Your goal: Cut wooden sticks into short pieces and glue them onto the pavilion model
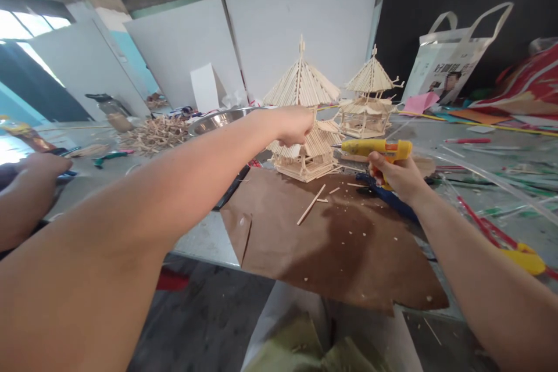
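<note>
A yellow hot glue gun (370,147) is gripped in my right hand (387,171), its nozzle pointing left at the lower roof of a wooden-stick pagoda model (300,160). My left hand (296,125) reaches across to this model, between its upper and lower roofs. Its fingers are curled together, and whatever they pinch is hidden behind the hand. The model stands at the back of a brown paper sheet (279,238). Loose wooden sticks (311,204) and small crumbs lie on the paper in front of it.
A second pagoda model (368,99) stands behind at right. A metal bowl (218,121) and a stick pile (159,133) lie left, near another person's hand (46,165). Yellow-handled cutters (525,258) and clear plastic strips (492,168) are on the right; a white bag (453,64) stands behind.
</note>
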Motion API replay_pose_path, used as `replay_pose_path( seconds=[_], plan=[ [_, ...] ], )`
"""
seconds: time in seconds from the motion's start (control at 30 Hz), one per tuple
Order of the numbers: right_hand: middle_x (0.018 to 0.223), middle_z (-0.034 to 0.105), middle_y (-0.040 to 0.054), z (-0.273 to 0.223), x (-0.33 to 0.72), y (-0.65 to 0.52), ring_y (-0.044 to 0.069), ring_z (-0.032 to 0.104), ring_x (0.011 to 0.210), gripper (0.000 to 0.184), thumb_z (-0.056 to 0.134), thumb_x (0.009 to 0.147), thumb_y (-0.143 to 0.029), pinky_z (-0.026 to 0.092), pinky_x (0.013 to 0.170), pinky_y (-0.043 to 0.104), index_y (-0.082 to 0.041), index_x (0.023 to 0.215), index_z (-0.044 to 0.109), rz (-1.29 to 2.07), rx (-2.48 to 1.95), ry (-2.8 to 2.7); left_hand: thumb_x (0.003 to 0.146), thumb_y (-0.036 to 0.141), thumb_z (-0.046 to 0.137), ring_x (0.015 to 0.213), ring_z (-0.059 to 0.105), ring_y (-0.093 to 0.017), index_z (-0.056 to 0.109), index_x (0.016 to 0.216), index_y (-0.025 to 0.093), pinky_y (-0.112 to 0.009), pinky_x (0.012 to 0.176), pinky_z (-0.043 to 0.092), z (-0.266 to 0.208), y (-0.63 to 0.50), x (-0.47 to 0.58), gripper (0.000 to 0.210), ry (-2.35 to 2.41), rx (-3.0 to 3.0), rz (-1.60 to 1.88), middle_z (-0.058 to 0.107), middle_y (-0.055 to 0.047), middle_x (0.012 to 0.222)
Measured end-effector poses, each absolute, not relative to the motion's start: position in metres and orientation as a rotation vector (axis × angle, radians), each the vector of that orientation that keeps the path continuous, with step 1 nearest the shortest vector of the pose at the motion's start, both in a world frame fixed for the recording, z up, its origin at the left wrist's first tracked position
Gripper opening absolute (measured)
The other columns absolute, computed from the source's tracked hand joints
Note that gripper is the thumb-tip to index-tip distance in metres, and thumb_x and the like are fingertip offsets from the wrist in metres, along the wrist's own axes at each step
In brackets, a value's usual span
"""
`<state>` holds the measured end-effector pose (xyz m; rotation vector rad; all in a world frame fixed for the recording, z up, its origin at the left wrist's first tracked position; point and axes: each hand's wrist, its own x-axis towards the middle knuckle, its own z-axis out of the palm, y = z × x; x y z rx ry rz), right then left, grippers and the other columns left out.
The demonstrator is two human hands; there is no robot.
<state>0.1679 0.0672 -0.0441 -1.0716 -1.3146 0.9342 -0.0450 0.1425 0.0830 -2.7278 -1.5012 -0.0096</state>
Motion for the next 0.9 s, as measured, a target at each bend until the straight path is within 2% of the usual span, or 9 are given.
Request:
replay_pose_path(
  seconds=[0.07,0.27,0.5,0.73,0.9],
  plan=[
    [0.045,0.044,-0.0038,-0.044,0.168,0.067,0.007,0.037,0.034,0.038,0.060,0.059,-0.056,0.030,0.031,0.022,-0.020,0.061,0.047,0.928,-1.061,-1.315,0.054,0.009,0.053,0.060,0.053,-0.019,0.065,0.053,0.017,-0.030,0.061,0.035,0.084,0.144,-0.045,0.015,-1.534,-2.732,-0.036,0.053,-0.003,0.042],
    [0.045,0.045,-0.0033,-0.045,0.168,0.068,0.007,0.038,0.034,0.038,0.061,0.058,-0.055,0.030,0.031,0.022,-0.020,0.059,0.047,0.946,-1.057,-1.302,0.053,0.011,0.054,0.057,0.053,-0.017,0.062,0.049,0.018,-0.028,0.058,0.035,0.090,0.137,-0.040,0.011,-1.492,-2.754,0.254,0.056,-0.004,0.045],
    [0.044,0.046,-0.0032,-0.043,0.167,0.067,0.006,0.037,0.032,0.038,0.062,0.057,-0.054,0.028,0.030,0.022,-0.019,0.056,0.048,0.962,-1.049,-1.305,0.054,0.009,0.054,0.059,0.054,-0.018,0.064,0.053,0.015,-0.029,0.058,0.035,0.084,0.142,-0.042,0.011,-1.706,-2.747,-0.035,0.059,-0.006,0.050],
    [0.043,0.045,-0.0037,-0.043,0.167,0.068,0.006,0.037,0.032,0.039,0.062,0.057,-0.055,0.028,0.029,0.021,-0.018,0.056,0.047,0.956,-1.076,-1.307,0.052,0.009,0.053,0.057,0.052,-0.017,0.065,0.054,0.015,-0.029,0.059,0.035,0.088,0.135,-0.041,0.014,-1.523,-2.727,0.192,0.055,-0.005,0.045],
    [0.043,0.046,-0.0041,-0.045,0.168,0.069,0.005,0.037,0.032,0.038,0.063,0.057,-0.053,0.029,0.029,0.020,-0.018,0.058,0.048,0.968,-1.072,-1.286,0.053,0.012,0.052,0.060,0.052,-0.015,0.068,0.066,0.014,-0.027,0.063,0.036,0.094,0.131,-0.040,0.020,-1.478,-2.681,0.259,0.057,-0.004,0.048]
  ],
)
